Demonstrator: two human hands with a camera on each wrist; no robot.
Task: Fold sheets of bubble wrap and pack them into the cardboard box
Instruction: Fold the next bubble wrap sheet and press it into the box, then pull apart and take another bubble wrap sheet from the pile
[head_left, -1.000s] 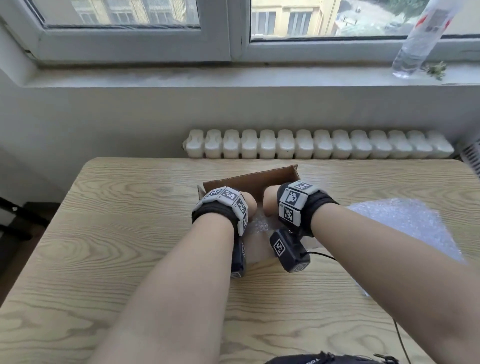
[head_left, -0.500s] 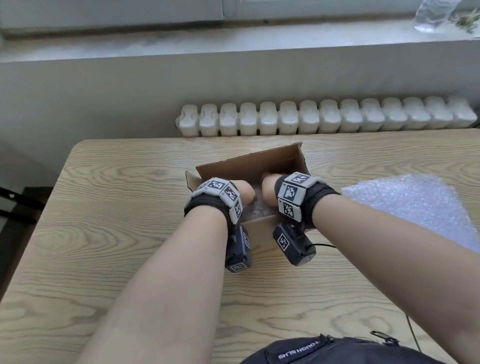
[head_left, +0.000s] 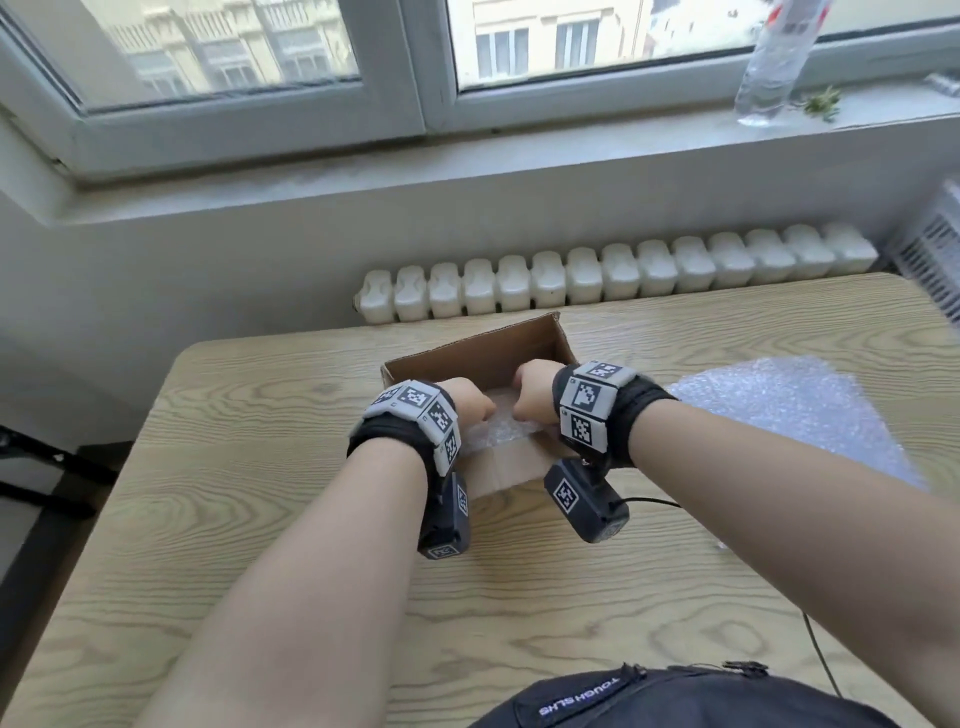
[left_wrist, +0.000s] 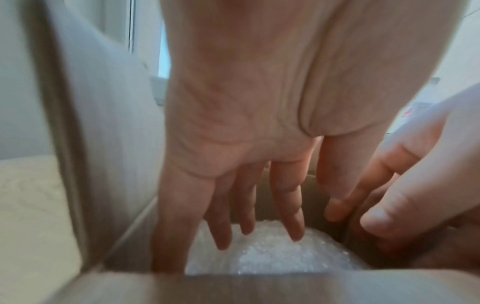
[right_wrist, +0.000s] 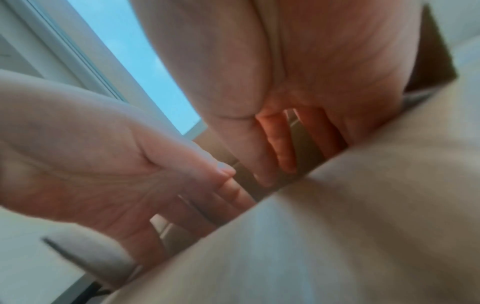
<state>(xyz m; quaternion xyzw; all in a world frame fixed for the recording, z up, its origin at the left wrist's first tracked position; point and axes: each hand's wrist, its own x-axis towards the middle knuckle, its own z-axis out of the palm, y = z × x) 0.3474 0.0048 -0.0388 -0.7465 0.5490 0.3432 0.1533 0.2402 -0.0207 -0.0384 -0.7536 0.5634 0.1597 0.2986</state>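
Observation:
An open cardboard box (head_left: 483, 358) stands on the wooden table (head_left: 234, 519). A folded piece of bubble wrap (head_left: 493, 434) lies inside it. Both hands reach down into the box. My left hand (head_left: 467, 404) has straight fingers, and in the left wrist view its fingertips (left_wrist: 296, 236) touch the bubble wrap (left_wrist: 272, 253). My right hand (head_left: 535, 396) is beside it in the box. Its fingers (right_wrist: 283, 152) point down, with the tips hidden behind the box wall (right_wrist: 363, 226). A loose flat sheet of bubble wrap (head_left: 795, 415) lies on the table to the right.
A white radiator (head_left: 618, 275) runs behind the table's far edge. A clear plastic bottle (head_left: 774, 62) stands on the windowsill at the right. A thin black cable (head_left: 649, 501) trails over the table by my right wrist. A black bag (head_left: 675, 701) sits at the near edge.
The head view has tilted up and shows the window again. Both hands stay in the box on the folded wrap and have hardly moved.

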